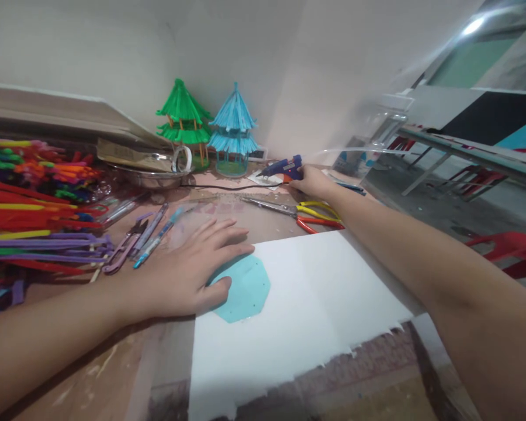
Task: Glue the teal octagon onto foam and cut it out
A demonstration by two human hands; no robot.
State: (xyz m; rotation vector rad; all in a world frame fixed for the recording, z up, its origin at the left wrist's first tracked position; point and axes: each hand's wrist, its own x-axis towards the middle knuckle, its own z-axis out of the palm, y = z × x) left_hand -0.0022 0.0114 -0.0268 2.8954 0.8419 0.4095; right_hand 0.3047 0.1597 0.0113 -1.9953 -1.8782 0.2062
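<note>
My left hand (193, 269) lies flat with fingers spread, its thumb and palm resting on a teal octagonal cutout (244, 290) that sits on a white sheet (307, 316). My right hand (312, 182) reaches far back across the table and closes on the handle of a blue hot glue gun (284, 168), whose nozzle points left. Its black cord (228, 187) runs leftward over the table.
Scissors with yellow and red handles (307, 215) lie just before the glue gun. Pens and a purple clip (144, 237) sit left of my left hand. Several coloured pipe cleaners (30, 204) pile at the left. A green (183, 120) and a blue (234, 131) pagoda model stand by the wall.
</note>
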